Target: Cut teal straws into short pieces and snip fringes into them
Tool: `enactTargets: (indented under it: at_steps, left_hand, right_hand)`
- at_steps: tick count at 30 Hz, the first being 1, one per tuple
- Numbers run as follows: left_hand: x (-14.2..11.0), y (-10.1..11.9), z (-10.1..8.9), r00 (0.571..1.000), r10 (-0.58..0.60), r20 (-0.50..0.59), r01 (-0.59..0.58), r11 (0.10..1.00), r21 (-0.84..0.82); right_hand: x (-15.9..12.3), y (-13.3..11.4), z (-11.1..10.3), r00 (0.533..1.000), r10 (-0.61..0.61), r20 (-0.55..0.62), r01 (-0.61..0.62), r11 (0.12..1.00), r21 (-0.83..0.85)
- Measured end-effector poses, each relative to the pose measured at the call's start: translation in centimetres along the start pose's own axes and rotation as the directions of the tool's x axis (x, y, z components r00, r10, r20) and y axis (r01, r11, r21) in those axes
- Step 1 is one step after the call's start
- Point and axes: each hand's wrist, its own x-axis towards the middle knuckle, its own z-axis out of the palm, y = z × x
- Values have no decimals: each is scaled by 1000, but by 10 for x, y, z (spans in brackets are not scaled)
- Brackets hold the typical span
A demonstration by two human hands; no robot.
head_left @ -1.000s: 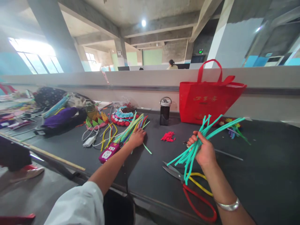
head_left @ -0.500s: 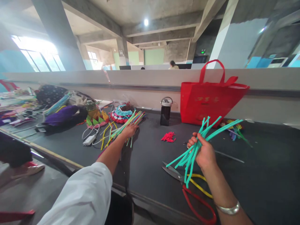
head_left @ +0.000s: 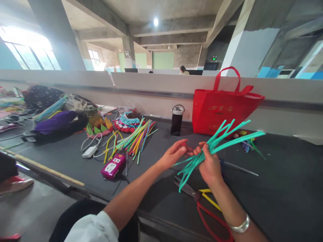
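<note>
The fingers of the right hand are wrapped around a fanned bundle of long, fuzzy turquoise craft stems, held above the worktop on the person's side of the black bottle with a white lid. Close beside that grip, the left hand has its fingers partly curled and its thumb apart; whether they pinch anything cannot be told. As far as the view shows, the turquoise stems are gathered in one grip, their ends uneven and splayed, but none is visibly joined or worked into a shape. Nearer the person than the bottle, the large metal scissors with red and yellow handles lie unheld, blades slightly parted. Left of the bottle, a loose pile of mixed-colour fuzzy stems lies unsorted, beyond the purple plastic socket block.
</note>
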Motion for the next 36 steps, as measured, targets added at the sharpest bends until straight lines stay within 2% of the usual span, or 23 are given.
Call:
enactTargets:
  at_steps: [3, 6, 8, 11, 13, 15, 16, 20, 23, 25, 27, 28, 32, 36]
  left_hand:
    - [-6, -5, 6, 994, -90, 69, 98, 987, -124]
    - [-9, -10, 7, 947, -233, 223, 261, 959, -106]
    - [-11, -10, 4, 916, -315, 249, 340, 939, -60]
    - [-11, -6, -4, 922, -339, 185, 336, 941, 51]
    - [-11, -2, -10, 919, -342, 197, 314, 936, 161]
    - [-12, 1, -17, 899, -369, 236, 319, 921, 224]
    - [-12, 2, -19, 889, -384, 250, 331, 916, 228]
    - [-14, 6, -24, 862, -419, 287, 404, 908, 111]
    - [-15, 8, -23, 815, -420, 399, 478, 877, -55]
    - [-16, 9, -20, 832, -352, 429, 465, 864, -193]
    - [-16, 11, -18, 881, -276, 383, 405, 859, -313]
    - [-16, 13, -18, 892, -263, 366, 392, 854, -343]
    - [-17, 16, -18, 845, -343, 411, 478, 829, -291]
    - [-17, 14, -17, 853, -398, 339, 478, 855, -199]
  right_hand:
    - [5, 2, 16, 999, -27, 39, 29, 999, -33]
    - [11, 1, 35, 997, -34, 76, 36, 999, -28]
    - [15, 1, 43, 995, -16, 97, 15, 1000, 7]
    - [23, -2, 45, 994, 50, 95, -56, 997, 54]
    - [30, -8, 41, 993, 82, 83, -88, 993, 74]
    - [39, -20, 34, 996, 61, 64, -66, 994, 83]
    - [43, -27, 32, 999, 4, 43, -7, 996, 83]
    - [52, -55, 34, 995, -63, 75, 56, 995, 88]
    - [47, -60, 52, 986, -76, 146, 61, 993, 101]
    - [42, -54, 66, 983, -42, 178, 30, 997, 67]
    - [39, -45, 77, 981, 21, 193, -20, 1000, -5]
    - [38, -41, 81, 980, 39, 195, -35, 999, -26]
    - [45, -41, 78, 987, 32, 155, -41, 997, 58]
    - [57, -66, 54, 998, -68, 18, 65, 987, 146]
